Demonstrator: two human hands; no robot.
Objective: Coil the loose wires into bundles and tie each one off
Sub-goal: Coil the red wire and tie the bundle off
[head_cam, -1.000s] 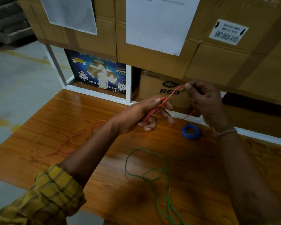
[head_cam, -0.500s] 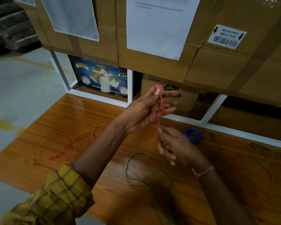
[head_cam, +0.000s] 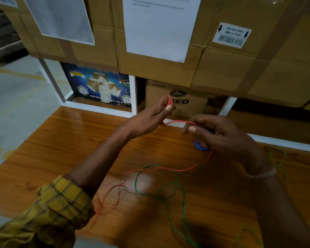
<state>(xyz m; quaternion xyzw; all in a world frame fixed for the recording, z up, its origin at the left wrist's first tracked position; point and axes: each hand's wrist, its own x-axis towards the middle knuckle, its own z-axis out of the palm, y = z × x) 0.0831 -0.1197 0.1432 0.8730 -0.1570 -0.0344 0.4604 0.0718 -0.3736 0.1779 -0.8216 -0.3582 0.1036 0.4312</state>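
My left hand (head_cam: 150, 117) is raised over the wooden table (head_cam: 43, 158) with several turns of thin red wire (head_cam: 170, 101) looped around its fingers. From there the red wire runs right to my right hand (head_cam: 220, 136), which pinches it between thumb and fingers. The rest of the red wire trails down across the table and ends in loose loops near my left forearm. A loose green wire (head_cam: 168, 192) lies in loops on the table below my hands. A coiled blue wire bundle (head_cam: 198, 146) sits on the table, partly hidden behind my right hand.
Stacked cardboard boxes (head_cam: 150, 68) with paper sheets stand on a white frame at the table's far edge. More thin green and dark wires (head_cam: 279, 158) lie at the right. The table's left edge drops to a grey floor (head_cam: 11, 104).
My right hand rose from below my left hand and moved right, pulling the red wire sideways. More red turns sit on my left fingers. The loose red wire slid closer across the table.
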